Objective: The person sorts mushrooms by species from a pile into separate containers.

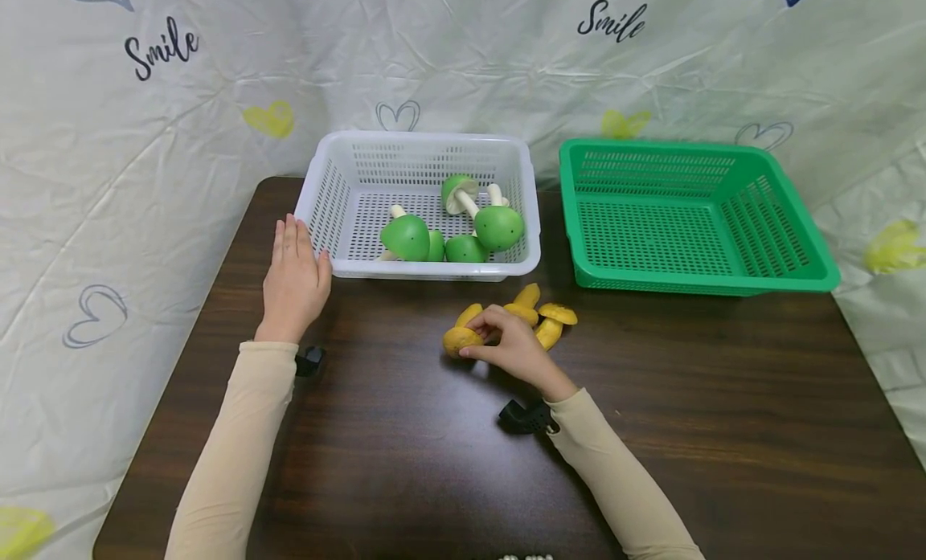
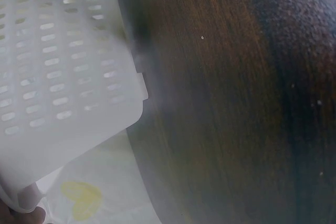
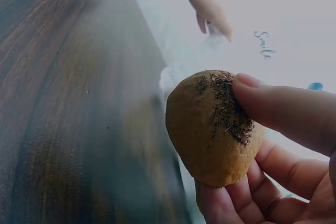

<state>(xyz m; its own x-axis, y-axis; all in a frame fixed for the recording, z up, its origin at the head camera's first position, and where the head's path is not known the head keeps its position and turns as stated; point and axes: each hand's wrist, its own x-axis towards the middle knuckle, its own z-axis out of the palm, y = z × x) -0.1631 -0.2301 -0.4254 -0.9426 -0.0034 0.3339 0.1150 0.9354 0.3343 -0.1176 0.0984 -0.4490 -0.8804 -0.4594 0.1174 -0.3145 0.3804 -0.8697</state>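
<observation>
Between the thumb and fingers of my right hand (image 1: 517,347), a yellow toy mushroom (image 1: 461,341) is pinched just over the table. The right wrist view shows dark specks on its rounded cap (image 3: 194,124). Several other yellow mushrooms (image 1: 551,329) lie close around this hand. My left hand (image 1: 295,283) rests with straight fingers against the left front corner of a white basket (image 1: 419,268). Inside that basket are several green-capped mushrooms (image 1: 499,228) with white stems, mostly toward its front and right. The left wrist view shows the basket's slotted side (image 2: 68,72).
A green basket (image 1: 702,280) with nothing in it stands to the right of the white one, a narrow gap between them. Both stand at the back of the dark wooden table (image 1: 405,447). A printed white cloth (image 1: 477,54) hangs behind.
</observation>
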